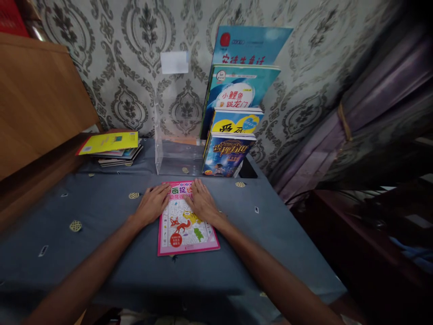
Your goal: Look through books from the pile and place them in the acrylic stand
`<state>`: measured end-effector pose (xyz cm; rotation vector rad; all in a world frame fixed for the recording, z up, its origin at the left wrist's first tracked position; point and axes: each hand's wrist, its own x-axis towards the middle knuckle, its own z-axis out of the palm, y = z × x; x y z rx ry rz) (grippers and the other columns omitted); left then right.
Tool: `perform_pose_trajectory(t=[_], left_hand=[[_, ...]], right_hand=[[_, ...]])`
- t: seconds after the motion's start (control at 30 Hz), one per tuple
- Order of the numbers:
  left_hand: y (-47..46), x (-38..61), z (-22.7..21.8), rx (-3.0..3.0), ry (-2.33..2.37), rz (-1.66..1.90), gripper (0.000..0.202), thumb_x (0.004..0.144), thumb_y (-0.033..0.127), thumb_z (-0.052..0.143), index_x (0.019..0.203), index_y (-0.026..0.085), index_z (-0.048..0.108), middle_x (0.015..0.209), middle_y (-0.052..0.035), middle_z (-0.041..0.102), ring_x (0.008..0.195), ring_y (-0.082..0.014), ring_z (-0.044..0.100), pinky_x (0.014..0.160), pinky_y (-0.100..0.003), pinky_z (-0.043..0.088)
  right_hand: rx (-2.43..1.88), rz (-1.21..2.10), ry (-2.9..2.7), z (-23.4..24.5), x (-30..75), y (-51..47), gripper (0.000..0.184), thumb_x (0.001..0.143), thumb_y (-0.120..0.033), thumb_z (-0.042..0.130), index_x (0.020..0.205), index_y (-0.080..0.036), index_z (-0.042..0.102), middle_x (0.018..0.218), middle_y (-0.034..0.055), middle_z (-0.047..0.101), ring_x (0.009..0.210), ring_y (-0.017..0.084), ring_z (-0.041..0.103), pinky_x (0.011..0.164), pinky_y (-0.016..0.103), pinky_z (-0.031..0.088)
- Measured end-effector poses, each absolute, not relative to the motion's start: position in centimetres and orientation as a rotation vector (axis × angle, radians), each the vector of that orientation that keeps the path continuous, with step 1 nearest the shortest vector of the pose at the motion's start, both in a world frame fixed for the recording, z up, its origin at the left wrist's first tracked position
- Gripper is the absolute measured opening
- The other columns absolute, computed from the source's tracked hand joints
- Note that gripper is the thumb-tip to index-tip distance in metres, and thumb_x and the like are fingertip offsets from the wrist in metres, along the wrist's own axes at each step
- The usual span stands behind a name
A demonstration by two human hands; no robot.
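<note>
A pink-bordered children's activity book [187, 238] lies flat on the cloth-covered table in front of me, its cover showing a fox, a tiger and a green figure. My left hand [153, 204] rests at the book's upper left edge, fingers stretched forward with their tips on the cover. Across the upper right of the cover lies my right hand [203, 204], flat with fingers extended. Parts of the title are hidden under both hands.
Behind the book stands a clear acrylic rack [176, 167], with several upright books [230, 155] at its right. A small stack of books [113, 143] lies at the back left. A wooden cabinet [40, 99] borders the left; a purple curtain [324, 131] hangs at right.
</note>
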<state>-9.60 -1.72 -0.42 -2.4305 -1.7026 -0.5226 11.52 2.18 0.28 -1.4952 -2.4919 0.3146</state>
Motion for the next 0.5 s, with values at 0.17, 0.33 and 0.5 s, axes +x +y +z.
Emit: perform_pose_trajectory(t=[0.17,0.33,0.5], left_hand=[[-2.1,-9.4,-0.6,-2.318,-1.765,-0.513,0.037,0.099,0.029,0.042,0.13,0.021,0.062,0.138,-0.0148,0.059,0.127,-0.0285,0.054,0.099,-0.047,0.046],[-2.2,-9.2,-1.1,-2.254,-1.796,-0.569,0.036,0.098,0.03,0.046,0.129,0.024,0.063,0.131,-0.0141,0.063,0.123,-0.0299,0.056,0.098,-0.049,0.046],[-1.4,-9.9,-1.8,-2.312,-1.85,-0.833,0.036,0.094,0.028,0.049,0.126,0.022,0.065,0.127,-0.0125,0.067,0.12,-0.0278,0.06,0.102,-0.049,0.047]], right_hand=[[-1.492,0.257,-2.496,-0.1,12.1,1.4,0.069,0.1,-0.042,0.035,0.148,0.007,0.034,0.158,0.0284,0.028,0.15,0.034,0.021,0.12,0.05,0.026],[-1.516,0.221,-2.495,-0.3,12.3,0.8,0.069,0.1,-0.041,0.036,0.148,0.009,0.034,0.157,0.0296,0.029,0.149,0.037,0.023,0.12,0.05,0.026],[-1.479,0.201,-2.465,-0.8,12.3,1.0,0.067,0.099,-0.04,0.036,0.148,0.006,0.035,0.156,0.0299,0.03,0.149,0.037,0.026,0.118,0.055,0.029]])
